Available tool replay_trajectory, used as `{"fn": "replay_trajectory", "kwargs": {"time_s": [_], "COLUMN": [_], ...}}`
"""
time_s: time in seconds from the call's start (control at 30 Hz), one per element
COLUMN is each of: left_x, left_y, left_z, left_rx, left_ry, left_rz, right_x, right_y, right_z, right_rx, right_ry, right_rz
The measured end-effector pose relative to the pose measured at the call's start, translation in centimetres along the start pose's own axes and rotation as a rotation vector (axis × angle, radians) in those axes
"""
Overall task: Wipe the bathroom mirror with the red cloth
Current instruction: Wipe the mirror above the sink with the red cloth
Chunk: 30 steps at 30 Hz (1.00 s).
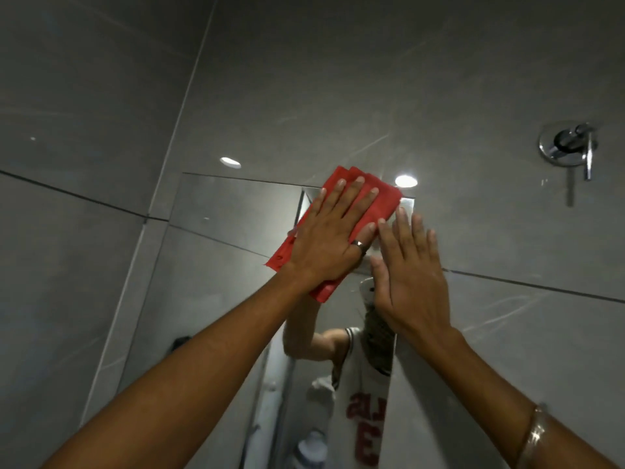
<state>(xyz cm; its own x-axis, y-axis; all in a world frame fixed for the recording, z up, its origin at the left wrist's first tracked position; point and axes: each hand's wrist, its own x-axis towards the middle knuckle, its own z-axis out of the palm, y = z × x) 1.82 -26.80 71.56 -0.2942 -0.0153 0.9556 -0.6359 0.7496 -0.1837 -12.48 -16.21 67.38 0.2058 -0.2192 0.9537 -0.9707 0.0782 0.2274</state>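
The bathroom mirror (233, 211) is set into the grey tiled wall, its top edge just above my hands. A folded red cloth (382, 201) lies flat against the glass near the mirror's upper right corner. My left hand (333, 238), with a ring on one finger, presses flat on the cloth with fingers spread. My right hand (411, 282) rests flat and bare against the mirror's right edge, beside the cloth, holding nothing. The glass reflects a person in a white jersey with red letters.
A chrome tap handle (571, 147) sticks out of the wall at the upper right. Grey tiles (84, 265) surround the mirror, with a wall corner to its left. Two ceiling lights reflect near the mirror's top. A white bottle shows in the reflection low down.
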Motion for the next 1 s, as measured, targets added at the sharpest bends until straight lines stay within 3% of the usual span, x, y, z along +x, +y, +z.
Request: {"fn": "replay_trajectory", "kwargs": {"time_s": [0.3, 0.5, 0.67, 0.83, 1.0], "left_x": [-3.8, -6.3, -6.5, -5.9, -7.4], "left_y": [-13.7, -21.4, -22.1, -20.4, -17.4], "left_z": [-3.0, -4.5, -4.6, -4.4, -2.5], "left_rx": [0.012, -0.01, -0.055, -0.115, -0.032], "left_ry": [0.093, 0.207, 0.225, 0.288, 0.257], "left_rz": [-0.259, -0.515, -0.61, -0.835, -0.76], "right_x": [1.2, 1.8, 3.3, 2.8, 2.7], "right_y": [-5.0, -4.6, 2.1, 3.7, 3.8], "right_z": [3.6, 3.0, 0.4, 0.0, 0.2], "right_rx": [0.037, 0.014, -0.083, -0.166, -0.205], "right_ry": [0.04, 0.05, -0.006, -0.052, -0.044], "right_rz": [-0.1, -0.157, -0.082, -0.224, -0.32]}}
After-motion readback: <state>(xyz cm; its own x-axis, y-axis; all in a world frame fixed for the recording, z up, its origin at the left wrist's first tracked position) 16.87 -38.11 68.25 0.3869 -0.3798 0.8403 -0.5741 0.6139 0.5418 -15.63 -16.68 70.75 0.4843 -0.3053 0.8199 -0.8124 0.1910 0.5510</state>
